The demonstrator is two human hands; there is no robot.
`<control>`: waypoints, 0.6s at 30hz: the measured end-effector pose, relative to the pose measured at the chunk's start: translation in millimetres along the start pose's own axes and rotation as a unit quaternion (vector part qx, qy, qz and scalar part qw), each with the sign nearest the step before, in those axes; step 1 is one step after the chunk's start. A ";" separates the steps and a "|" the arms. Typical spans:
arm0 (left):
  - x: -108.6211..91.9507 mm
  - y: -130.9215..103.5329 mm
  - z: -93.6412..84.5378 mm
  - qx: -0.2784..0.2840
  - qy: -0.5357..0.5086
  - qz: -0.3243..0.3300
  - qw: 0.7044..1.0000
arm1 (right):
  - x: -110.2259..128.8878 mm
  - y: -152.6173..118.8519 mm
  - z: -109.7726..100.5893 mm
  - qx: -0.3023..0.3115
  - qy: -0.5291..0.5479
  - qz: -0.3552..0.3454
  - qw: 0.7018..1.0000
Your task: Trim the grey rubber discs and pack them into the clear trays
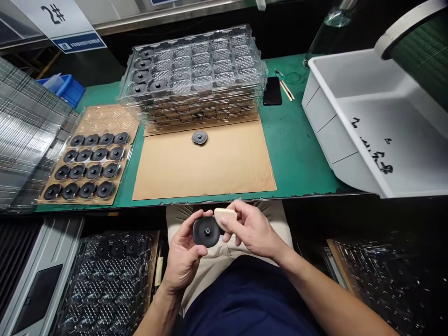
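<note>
My left hand (184, 254) holds a round black part (206, 231) by its edge, with the small raised centre stud facing up. My right hand (254, 228) grips a flat cream-coloured block (225, 217) between thumb and fingers, at the right edge of the black part. Both hands are over my lap, just in front of the table edge. Another black part (199, 137) lies alone on the brown cardboard sheet (205, 168), near its back edge.
Stacked clear trays (196, 79) stand behind the cardboard. A tray of black parts (93, 172) lies at the left. A white bin (381, 112) and a dark phone (272, 91) are at the right. More trays (105, 280) sit low on the left.
</note>
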State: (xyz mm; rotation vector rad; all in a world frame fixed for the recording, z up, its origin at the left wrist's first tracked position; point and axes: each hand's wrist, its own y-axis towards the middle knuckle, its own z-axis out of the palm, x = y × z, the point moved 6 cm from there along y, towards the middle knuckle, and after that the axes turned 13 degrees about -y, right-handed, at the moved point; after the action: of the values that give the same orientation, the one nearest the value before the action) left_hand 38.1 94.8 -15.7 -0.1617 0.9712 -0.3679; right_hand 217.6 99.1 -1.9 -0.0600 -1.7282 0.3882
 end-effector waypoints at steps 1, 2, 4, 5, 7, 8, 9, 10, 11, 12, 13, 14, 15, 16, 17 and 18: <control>-0.3 -0.3 1.2 -0.010 -0.012 0.006 1.000 | 8.5 -2.2 -9.1 -0.062 -0.079 -0.039 0.994; -0.7 -0.6 3.1 -0.017 -0.020 0.012 1.000 | 18.9 -6.3 -15.9 -0.115 -0.149 -0.086 0.978; -2.3 -1.5 7.4 -0.028 -0.022 0.022 0.999 | 38.4 -16.4 -17.3 -0.148 -0.231 -0.177 0.945; -3.4 -2.1 9.2 -0.032 -0.017 0.028 0.999 | 45.1 -21.1 -13.6 -0.129 -0.246 -0.209 0.938; -5.3 -3.5 11.8 -0.035 0.000 0.035 0.999 | 53.2 -29.4 -5.1 -0.081 -0.271 -0.236 0.930; -5.9 -4.4 12.7 -0.035 0.008 0.038 0.999 | 55.6 -32.9 -2.2 -0.070 -0.293 -0.236 0.924; -6.3 -5.3 13.3 -0.034 0.015 0.039 0.999 | 57.3 -35.9 -0.5 -0.066 -0.318 -0.231 0.917; -6.5 -6.4 13.6 -0.033 0.021 0.039 0.998 | 58.8 -38.5 0.4 -0.066 -0.339 -0.225 0.911; -6.4 -7.6 13.6 -0.033 0.024 0.037 0.998 | 60.4 -40.6 1.1 -0.062 -0.354 -0.224 0.906; -6.0 -8.8 13.6 -0.034 0.026 0.031 0.999 | 61.9 -42.3 1.9 -0.054 -0.363 -0.227 0.902; -5.6 -10.0 13.6 -0.035 0.025 0.023 0.999 | 63.4 -43.5 2.2 -0.046 -0.367 -0.232 0.900; -5.4 -11.1 13.7 -0.036 0.024 0.016 0.999 | 64.8 -44.1 1.5 -0.043 -0.371 -0.235 0.897; -5.4 -12.1 14.0 -0.038 0.022 0.009 0.999 | 65.8 -44.0 -0.2 -0.048 -0.378 -0.234 0.894; -5.5 -12.9 14.5 -0.038 0.019 0.002 0.999 | 66.6 -43.6 -2.8 -0.060 -0.386 -0.229 0.892; -5.7 -13.6 15.1 -0.038 0.016 -0.004 0.999 | 67.2 -43.0 -5.2 -0.070 -0.391 -0.223 0.890; -5.8 -14.1 15.8 -0.038 0.012 -0.010 0.999 | 67.7 -42.6 -6.2 -0.068 -0.389 -0.223 0.891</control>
State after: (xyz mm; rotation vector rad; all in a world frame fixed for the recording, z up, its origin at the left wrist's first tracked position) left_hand 44.9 83.5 1.9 -0.2361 1.0086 -0.3521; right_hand 217.5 77.7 75.4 0.4439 -2.4795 -0.0813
